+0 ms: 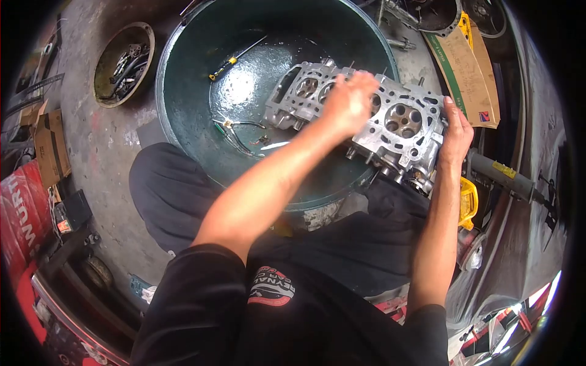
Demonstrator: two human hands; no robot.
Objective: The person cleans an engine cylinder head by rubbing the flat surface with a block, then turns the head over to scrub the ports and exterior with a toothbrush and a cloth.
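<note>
We hold a big silver engine head (390, 131) with both of our bare hands. It lies across the right side of a large round dark green tub (183, 79), and its near right end sticks out past the tub's rim. Our left hand (349, 100) lies flat on top of the engine head, near its middle, with the fingers spread and pressing down, not closed around anything. Our right hand (456, 131) is wrapped on the right end of the engine head, fingers up along its side, holding it. Inside the tub, to the left of the engine head, lie a screwdriver with a yellow and black handle (227, 63) and a pair of pliers (235, 128) on the wet bottom. Far left on the floor sits a round pan full of small tools (124, 64). A flat cardboard box (467, 67) lies far right.
</note>
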